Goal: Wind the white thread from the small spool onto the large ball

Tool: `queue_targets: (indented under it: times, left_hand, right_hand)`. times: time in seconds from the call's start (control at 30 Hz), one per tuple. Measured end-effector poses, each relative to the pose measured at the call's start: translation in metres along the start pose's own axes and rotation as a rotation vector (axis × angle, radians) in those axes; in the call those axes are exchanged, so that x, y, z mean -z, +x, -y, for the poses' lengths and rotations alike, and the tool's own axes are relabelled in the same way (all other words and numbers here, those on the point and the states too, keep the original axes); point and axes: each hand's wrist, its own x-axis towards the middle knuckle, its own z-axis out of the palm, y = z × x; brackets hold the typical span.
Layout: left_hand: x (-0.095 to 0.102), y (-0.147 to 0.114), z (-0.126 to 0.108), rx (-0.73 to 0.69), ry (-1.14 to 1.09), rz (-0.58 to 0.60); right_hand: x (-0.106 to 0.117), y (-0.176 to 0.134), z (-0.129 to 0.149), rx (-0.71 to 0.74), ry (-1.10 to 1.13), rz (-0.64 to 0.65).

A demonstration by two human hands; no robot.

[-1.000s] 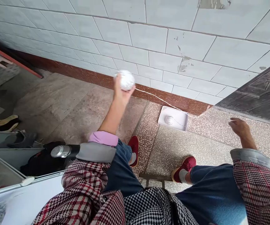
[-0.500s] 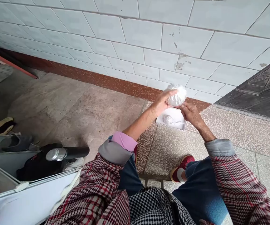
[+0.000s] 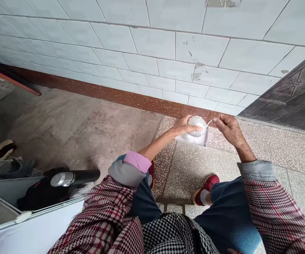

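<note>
My left hand (image 3: 185, 126) is wrapped round a white rounded bundle (image 3: 196, 124) that looks like plastic film or a bag. Pinched between the thumb and finger of my right hand (image 3: 229, 129) is a thin white strand (image 3: 209, 122), which runs across to the bundle. Below the bundle lies a shallow white tray (image 3: 206, 139) on the floor, partly covered by it and by my left hand. A small white ball of string (image 3: 187, 137) sits inside the tray, its upper part hidden.
A tiled wall (image 3: 152, 65) with a brown base strip rises ahead, and a dark door (image 3: 295, 91) stands at the right. To my left is a white divided container (image 3: 46, 225) with a black flask (image 3: 86, 177) on it. My red shoes (image 3: 205, 188) rest on the speckled floor.
The white bundle has come down towards the tray in my left hand. My right hand has moved right and away from it, and the strand now shows between them.
</note>
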Motion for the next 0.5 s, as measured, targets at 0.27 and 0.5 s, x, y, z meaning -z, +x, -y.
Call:
queue_targets:
  times: [0.27, 0.5]
  left_hand:
    - [-0.021, -0.016, -0.007, 0.046, -0.409, 0.35]
    - [0.001, -0.023, -0.038, -0.11, -0.496, 0.306]
  right_hand:
    - [-0.008, -0.001, -0.002, -0.026, 0.028, 0.002]
    - [-0.019, -0.002, -0.009, -0.105, 0.075, 0.074]
